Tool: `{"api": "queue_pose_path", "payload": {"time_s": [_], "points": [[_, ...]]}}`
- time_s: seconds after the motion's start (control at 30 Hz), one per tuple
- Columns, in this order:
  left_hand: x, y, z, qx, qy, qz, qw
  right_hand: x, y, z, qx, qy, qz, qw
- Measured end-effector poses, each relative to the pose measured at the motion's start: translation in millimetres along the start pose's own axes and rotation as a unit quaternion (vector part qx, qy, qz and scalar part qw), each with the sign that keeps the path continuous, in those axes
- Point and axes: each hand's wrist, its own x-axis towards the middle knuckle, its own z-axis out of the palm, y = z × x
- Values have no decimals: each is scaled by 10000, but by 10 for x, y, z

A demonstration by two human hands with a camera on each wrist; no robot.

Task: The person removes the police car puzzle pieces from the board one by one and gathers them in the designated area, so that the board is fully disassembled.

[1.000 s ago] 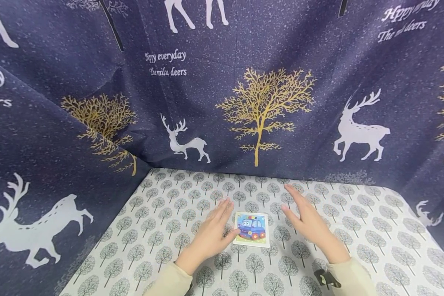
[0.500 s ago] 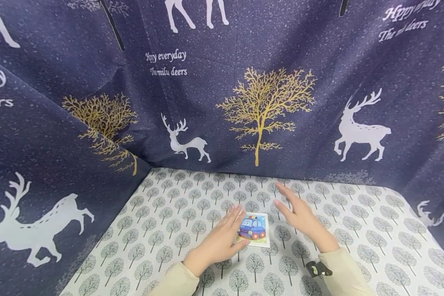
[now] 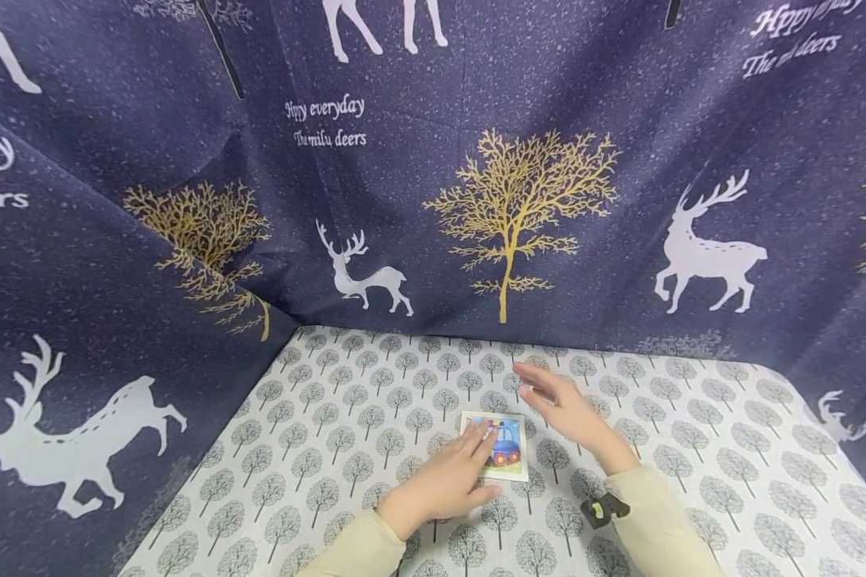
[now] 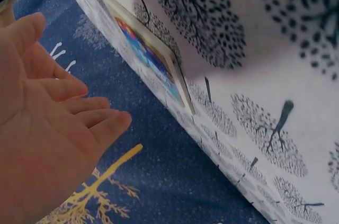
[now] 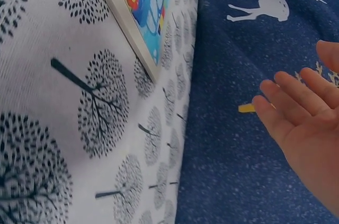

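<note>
A square picture board [image 3: 517, 471] with a pale raised frame and a cartoon blue car lies flat on the tree-patterned cloth. In the head view my left hand [image 3: 449, 478] covers its left part, fingers extended. The left wrist view shows this hand [image 4: 58, 123] palm-on and apart from the board [image 4: 177, 70], holding nothing. Right of the board, my right hand [image 3: 568, 410] hovers with loosely extended fingers. In the right wrist view that hand [image 5: 307, 115] also holds nothing, and the board's near corner [image 5: 151, 68] is visible.
White cloth [image 3: 375, 385] with grey trees covers the table. Dark blue fabric [image 3: 418, 200] with deer and golden trees hangs behind it and on the left. A black strap device [image 3: 604, 509] sits at the right sleeve's cuff.
My left hand has moved right, from beside the board to over its left part. My right hand has shifted left, closer to the board. The board has stayed in place.
</note>
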Motion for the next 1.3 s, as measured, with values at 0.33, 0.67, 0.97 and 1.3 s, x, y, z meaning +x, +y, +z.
{"api": "queue_pose_path", "payload": {"time_s": [0.33, 0.67, 0.97, 1.3], "points": [[48, 72, 101, 608, -526, 214, 9965, 106, 271, 161, 507, -379, -2, 9980], [76, 94, 146, 567, -880, 139, 9944, 185, 337, 359, 867, -1014, 553, 9895], [77, 98, 148, 675, -1006, 52, 9926, 294, 444, 512, 580, -1330, 513, 9881], [47, 129, 120, 550, -1166, -75, 9916, 348, 442, 590, 306, -1394, 427, 9888]]}}
